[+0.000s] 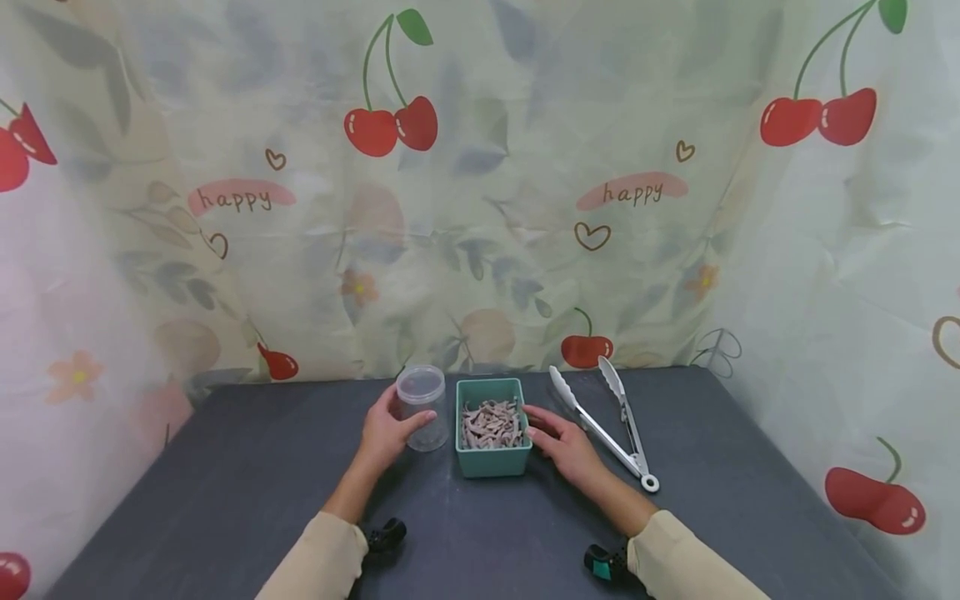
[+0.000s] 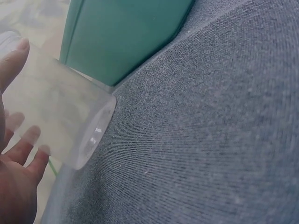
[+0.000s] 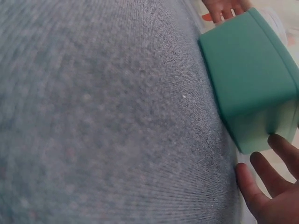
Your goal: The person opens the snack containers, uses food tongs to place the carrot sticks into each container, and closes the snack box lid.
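Observation:
In the head view, a clear plastic jar (image 1: 424, 417) with a whitish lid stands on the left, upright on the dark table. My left hand (image 1: 385, 431) holds it from its left side, the thumb in front and the fingers round the back; the left wrist view also shows this hand (image 2: 21, 163) on the jar (image 2: 56, 102). Just right of the jar is a green rectangular container (image 1: 493, 463) with many greyish-pink strips (image 1: 491, 425) inside. Beside its right wall lies my right hand (image 1: 567, 450), fingers extended, fingertips at the rim. Whether every fingertip touches is unclear.
Metal tongs (image 1: 606, 425) with white tips lie spread apart right of the right hand. Dark ribbed cloth covers the table (image 1: 247, 500). A curtain (image 1: 480, 208) printed with cherries hangs at the table's back edge and both sides.

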`<state>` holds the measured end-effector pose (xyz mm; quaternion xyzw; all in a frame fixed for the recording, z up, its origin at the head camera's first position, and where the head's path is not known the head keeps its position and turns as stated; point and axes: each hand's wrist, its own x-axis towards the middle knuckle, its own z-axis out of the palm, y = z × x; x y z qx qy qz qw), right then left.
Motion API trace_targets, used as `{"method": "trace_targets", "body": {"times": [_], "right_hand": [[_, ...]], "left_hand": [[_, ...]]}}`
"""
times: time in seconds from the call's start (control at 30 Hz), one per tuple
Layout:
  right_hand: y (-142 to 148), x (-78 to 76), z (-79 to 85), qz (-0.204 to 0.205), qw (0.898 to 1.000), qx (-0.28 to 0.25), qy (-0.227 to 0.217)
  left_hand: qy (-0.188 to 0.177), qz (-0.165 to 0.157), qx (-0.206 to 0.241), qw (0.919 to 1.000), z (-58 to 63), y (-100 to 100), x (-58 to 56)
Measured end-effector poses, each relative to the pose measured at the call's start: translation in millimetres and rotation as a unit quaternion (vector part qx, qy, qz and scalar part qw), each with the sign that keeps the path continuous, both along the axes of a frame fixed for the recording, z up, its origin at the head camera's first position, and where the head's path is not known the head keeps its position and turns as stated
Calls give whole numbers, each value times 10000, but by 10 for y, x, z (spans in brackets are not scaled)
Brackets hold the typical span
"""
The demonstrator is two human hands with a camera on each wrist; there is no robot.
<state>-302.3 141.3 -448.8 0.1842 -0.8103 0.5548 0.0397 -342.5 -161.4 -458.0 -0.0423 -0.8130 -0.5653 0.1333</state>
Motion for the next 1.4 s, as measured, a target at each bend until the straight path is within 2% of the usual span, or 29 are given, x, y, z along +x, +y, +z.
{"method": "trace_targets", "body": {"times": [0.13,0.3,0.47,0.67,0.9,1.07,1.4], "right_hand": [[-7,31,48,3,10000,25,86],[37,-99,-110,-76,9993,298,215],[78,-158,-72,-47,9968,742,285],[97,-215,104,-52,9913,1277,305],[109,-256,394,74,9831,1752,524],[41,-324,609,222,9769,1980,769],[-190,-452,931,245,9651,2454,882]], "left_hand": [[-4,-42,35,10000,11,-9,1],[-35,-127,46,9999,14,-13,-9],[-62,-161,28,9998,14,-24,-12],[-78,-230,16,9997,13,-39,-15],[1,-276,41,9996,7,-53,-25],[-16,-267,60,9996,6,-65,-33],[27,-297,-22,9996,-6,-74,-33]]}}
